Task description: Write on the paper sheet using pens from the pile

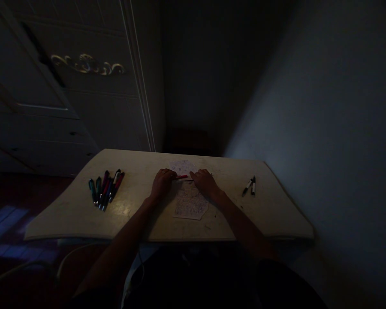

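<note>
Over the middle of the table, my left hand (162, 182) is closed on a red pen part (182, 177), whose end points toward my right hand. My right hand (206, 183) is also closed, its fingers pinching a thin dark stick (187, 180) that looks like a pen refill. The stick reaches left, just below the red part; the dim light hides whether the two touch. Beneath both hands lie a paper sheet covered in scribbles (190, 206) and, farther back, another marked paper (181, 165).
Several coloured pens (105, 189) lie grouped on the left of the pale table (141, 227). Two white-and-black pens (249, 186) rest on the right. A cabinet (109, 116) stands behind at left, and a wall (334, 128) rises at right. Small dark bits dot the tabletop.
</note>
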The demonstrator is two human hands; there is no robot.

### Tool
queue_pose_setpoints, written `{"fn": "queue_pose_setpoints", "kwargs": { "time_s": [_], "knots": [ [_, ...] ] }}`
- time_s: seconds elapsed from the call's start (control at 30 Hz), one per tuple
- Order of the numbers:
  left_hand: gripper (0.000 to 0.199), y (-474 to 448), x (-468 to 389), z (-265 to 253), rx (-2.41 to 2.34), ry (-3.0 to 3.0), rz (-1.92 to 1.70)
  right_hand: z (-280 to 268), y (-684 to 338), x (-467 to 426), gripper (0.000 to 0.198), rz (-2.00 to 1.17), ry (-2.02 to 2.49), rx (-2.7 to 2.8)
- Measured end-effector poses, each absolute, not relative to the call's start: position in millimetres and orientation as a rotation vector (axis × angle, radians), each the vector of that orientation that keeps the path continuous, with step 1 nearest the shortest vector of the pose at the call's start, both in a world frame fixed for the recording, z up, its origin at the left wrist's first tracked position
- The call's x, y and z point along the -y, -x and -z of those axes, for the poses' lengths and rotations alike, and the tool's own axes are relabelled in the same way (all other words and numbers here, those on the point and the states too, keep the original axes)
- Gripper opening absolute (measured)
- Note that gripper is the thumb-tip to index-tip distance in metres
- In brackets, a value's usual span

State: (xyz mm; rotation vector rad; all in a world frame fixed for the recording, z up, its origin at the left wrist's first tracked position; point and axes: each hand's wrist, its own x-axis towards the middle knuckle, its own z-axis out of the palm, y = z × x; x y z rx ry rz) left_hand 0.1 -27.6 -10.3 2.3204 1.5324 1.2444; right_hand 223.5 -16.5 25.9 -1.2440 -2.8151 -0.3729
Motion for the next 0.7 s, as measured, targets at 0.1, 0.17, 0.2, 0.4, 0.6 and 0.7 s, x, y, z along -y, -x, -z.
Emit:
{"fn": "queue_pose_setpoints", "kwargs": {
  "time_s": [0.1, 0.17, 0.2, 0.4, 0.6, 0.7],
  "knots": [
    [0.015, 3, 28, 13, -1.567, -2.283, -1.234, -31, -222, 16, 0.031, 0.394, 1.226, 2.861],
    [0.014, 3, 29, 15, -1.565, -2.265, -1.233, -36, -220, 15, 0.027, 0.395, 1.219, 2.900],
    [0.014, 4, 29, 16, -1.566, -2.258, -1.236, -38, -218, 14, 0.025, 0.391, 1.215, 2.923],
    [0.013, 6, 27, 16, -1.576, -2.223, -1.310, -45, -207, 4, 0.020, 0.365, 1.178, 3.040],
    [0.012, 4, 27, 11, -1.607, -2.190, -1.308, -48, -217, 5, 0.021, 0.340, 1.188, 2.992],
    [0.012, 3, 28, 10, -1.607, -2.192, -1.294, -55, -230, 10, 0.022, 0.322, 1.250, 2.880]
  ]
}}
